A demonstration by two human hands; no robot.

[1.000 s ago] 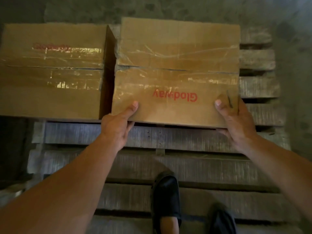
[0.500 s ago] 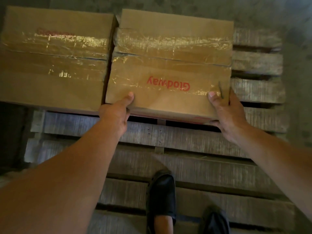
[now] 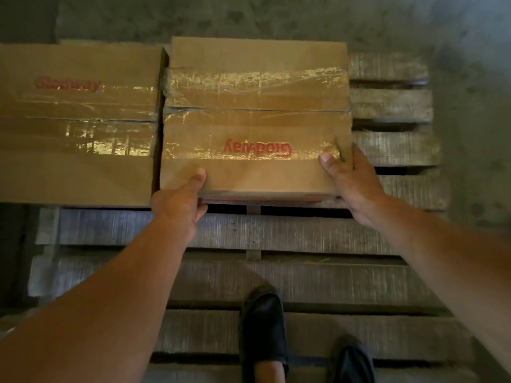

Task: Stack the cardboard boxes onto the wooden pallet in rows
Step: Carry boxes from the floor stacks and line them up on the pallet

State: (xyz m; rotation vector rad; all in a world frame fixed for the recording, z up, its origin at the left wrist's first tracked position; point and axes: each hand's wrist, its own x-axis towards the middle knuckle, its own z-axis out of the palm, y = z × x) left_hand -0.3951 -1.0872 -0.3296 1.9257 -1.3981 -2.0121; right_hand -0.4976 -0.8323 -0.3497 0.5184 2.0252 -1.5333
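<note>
Two taped cardboard boxes with red lettering lie side by side at the far end of the wooden pallet (image 3: pixel 276 236). The left box (image 3: pixel 74 125) rests flat. The right box (image 3: pixel 254 120) sits close against it, with a narrow dark gap between them. My left hand (image 3: pixel 179 200) grips the right box's near left corner, thumb on top. My right hand (image 3: pixel 351 183) holds its near right corner, thumb on top and fingers around the side. The near edge of this box looks slightly raised above the slats.
Bare pallet slats (image 3: pixel 392 106) show to the right of the boxes and across the near half. My two black shoes (image 3: pixel 262 333) stand on the near slats. Grey concrete floor (image 3: pixel 470 78) surrounds the pallet at the back and right.
The right box has been lowered and pushed away from me and leftward, closing most of the gap to the left box. Both hands stayed on its near corners.
</note>
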